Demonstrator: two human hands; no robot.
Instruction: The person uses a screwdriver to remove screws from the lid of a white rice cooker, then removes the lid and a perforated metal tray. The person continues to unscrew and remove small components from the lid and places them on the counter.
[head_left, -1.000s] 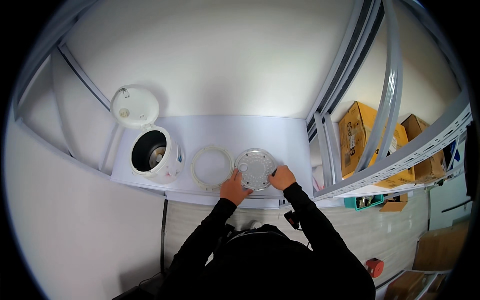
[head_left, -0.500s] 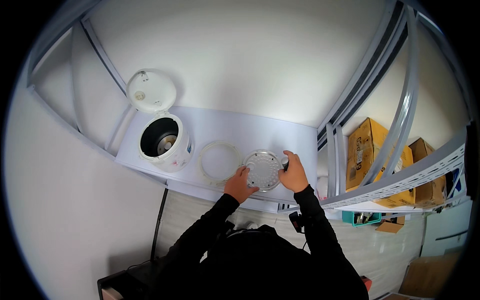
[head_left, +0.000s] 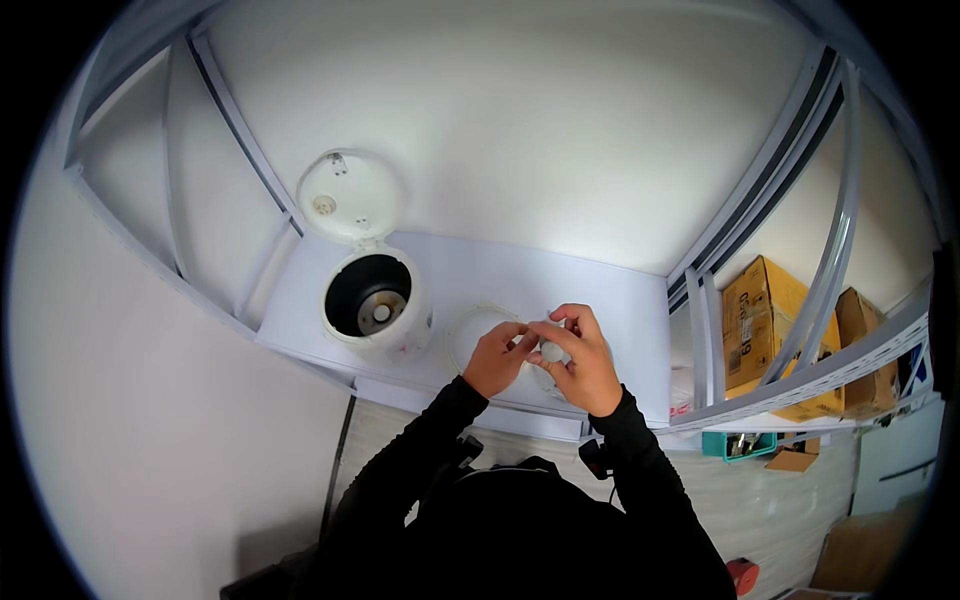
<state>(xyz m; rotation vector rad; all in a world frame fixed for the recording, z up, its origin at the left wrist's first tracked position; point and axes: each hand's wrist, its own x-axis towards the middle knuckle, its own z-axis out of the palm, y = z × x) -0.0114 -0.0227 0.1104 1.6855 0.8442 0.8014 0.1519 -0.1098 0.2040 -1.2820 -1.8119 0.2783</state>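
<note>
A white rice cooker (head_left: 375,305) stands open on the white table (head_left: 560,280), its round lid (head_left: 350,195) tipped back and the pot hollow dark inside. A white ring-shaped part (head_left: 468,328) lies flat to its right. Both hands meet just right of that ring. My left hand (head_left: 497,358) and my right hand (head_left: 582,365) pinch a small white round piece (head_left: 550,351) between their fingertips. The round plate they were on earlier is mostly hidden beneath them.
Grey shelf rails (head_left: 760,230) run along the right of the table. Brown cardboard boxes (head_left: 765,325) sit on the shelving at the right, with a teal bin (head_left: 745,443) below. White walls enclose the back and left. Wood-look floor (head_left: 790,520) lies below.
The view has swung, shifting the cooker rightward. My hands left the edges of the round plate and came together, lifting a small white piece between the fingertips.
</note>
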